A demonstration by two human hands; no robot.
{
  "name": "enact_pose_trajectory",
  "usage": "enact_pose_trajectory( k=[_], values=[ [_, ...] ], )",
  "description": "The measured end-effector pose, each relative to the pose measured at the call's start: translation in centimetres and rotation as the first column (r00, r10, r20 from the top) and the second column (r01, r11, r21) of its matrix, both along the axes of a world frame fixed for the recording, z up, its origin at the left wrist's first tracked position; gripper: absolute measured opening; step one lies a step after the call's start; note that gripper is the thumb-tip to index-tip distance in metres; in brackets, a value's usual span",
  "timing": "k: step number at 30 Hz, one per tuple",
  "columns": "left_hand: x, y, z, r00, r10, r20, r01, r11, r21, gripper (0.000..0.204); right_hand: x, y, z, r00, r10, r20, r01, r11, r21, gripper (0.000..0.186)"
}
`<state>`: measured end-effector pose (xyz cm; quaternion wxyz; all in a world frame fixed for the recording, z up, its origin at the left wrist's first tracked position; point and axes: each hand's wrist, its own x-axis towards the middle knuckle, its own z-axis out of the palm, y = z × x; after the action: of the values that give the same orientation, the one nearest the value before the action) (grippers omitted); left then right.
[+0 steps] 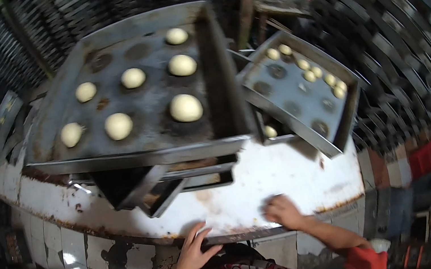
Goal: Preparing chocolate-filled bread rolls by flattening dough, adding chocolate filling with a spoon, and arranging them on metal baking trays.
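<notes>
My left hand point(194, 250) is at the front edge of the white table point(292, 178), fingers apart and nothing held. Over the tabletop to the right, my right hand point(281, 211) is blurred by motion; its fingers look bent, but I cannot make out anything in them. Beyond the hands, a large metal tray point(139, 159) is raised on a stack of other trays. Several round, pale dough balls point(119, 126) sit spaced out on it. A second metal tray point(299, 88) lies tilted at the right, with several smaller dough balls point(317, 72) mostly along its far right side.
Under the large tray, smaller dark trays point(163, 195) jut out toward me at angles. Another dough ball point(270, 131) shows in a tray beneath the right one. Stacked dark metal trays point(383, 41) line the right side, and a red crate point(426, 160) stands at the lower right.
</notes>
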<state>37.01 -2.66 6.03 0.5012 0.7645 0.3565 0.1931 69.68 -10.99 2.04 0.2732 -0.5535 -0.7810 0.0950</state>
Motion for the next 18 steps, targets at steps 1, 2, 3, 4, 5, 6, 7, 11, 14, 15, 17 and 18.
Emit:
enact_pose_trajectory(
  k=[1, 2, 3, 4, 5, 6, 7, 11, 14, 15, 17, 18],
  values=[
    [-1.4, -0.3, -0.2, 0.998, 0.017, -0.060, -0.008, 0.989, 0.147, 0.056, 1.8, 1.5, 1.4, 0.993, -0.078, 0.089, 0.080, 0.997, -0.014, 0.018],
    [-2.4, -0.4, -0.3, 0.993, 0.035, -0.117, 0.000, 0.959, 0.285, 0.053, 2.5, 3.5, 3.0, 0.970, -0.161, 0.184, 0.168, 0.986, -0.020, 0.016],
    [-1.9, -0.5, -0.3, 0.991, 0.037, -0.125, 0.014, 0.923, 0.385, 0.050, 2.4, 5.8, 2.0, 0.937, -0.338, 0.087, 0.335, 0.941, 0.041, 0.014],
    [-1.1, -0.2, -0.1, 0.999, -0.041, -0.032, 0.050, 0.916, 0.398, 0.050, 1.2, 8.0, 1.1, 0.866, -0.501, -0.020, 0.500, 0.862, 0.075, 0.012],
    [0.1, 0.2, 0.2, 0.991, -0.132, -0.016, 0.127, 0.903, 0.410, 0.049, 0.2, 9.4, 0.9, 0.859, -0.505, -0.088, 0.510, 0.858, 0.053, 0.011],
    [0.8, 0.9, 0.3, 0.973, -0.229, -0.002, 0.209, 0.881, 0.424, 0.048, -2.0, 9.7, 0.6, 0.812, -0.538, -0.227, 0.542, 0.839, -0.052, 0.011],
    [0.4, 1.4, 0.9, 0.976, -0.219, 0.002, 0.198, 0.883, 0.425, 0.048, -3.2, 8.1, -0.7, 0.858, -0.489, -0.155, 0.481, 0.872, -0.087, 0.011],
    [-4.4, 5.1, 1.5, 0.915, -0.396, 0.075, 0.342, 0.863, 0.373, 0.046, -5.0, 4.0, -0.6, 0.919, -0.393, -0.024, 0.391, 0.919, -0.040, 0.007],
    [-8.7, 7.0, 0.4, 0.908, -0.400, 0.124, 0.344, 0.882, 0.323, 0.044, -5.8, 4.4, 1.9, 0.733, -0.584, 0.350, 0.633, 0.773, -0.036, 0.019],
    [-8.7, 7.8, 0.5, 0.855, -0.497, 0.148, 0.433, 0.841, 0.324, 0.044, -3.8, 2.5, 0.4, 0.806, -0.529, 0.265, 0.583, 0.633, -0.510, 0.025],
    [-10.0, 9.3, -0.3, 0.794, -0.574, 0.201, 0.502, 0.805, 0.315, 0.044, -6.4, 2.7, 4.7, 0.964, -0.255, -0.071, 0.046, 0.427, -0.903, 0.027],
    [-11.2, 9.8, -0.9, 0.794, -0.562, 0.233, 0.490, 0.818, 0.301, 0.045, -12.0, 5.3, 12.5, 0.960, 0.041, -0.278, -0.272, 0.389, -0.880, 0.026]
  ],
)
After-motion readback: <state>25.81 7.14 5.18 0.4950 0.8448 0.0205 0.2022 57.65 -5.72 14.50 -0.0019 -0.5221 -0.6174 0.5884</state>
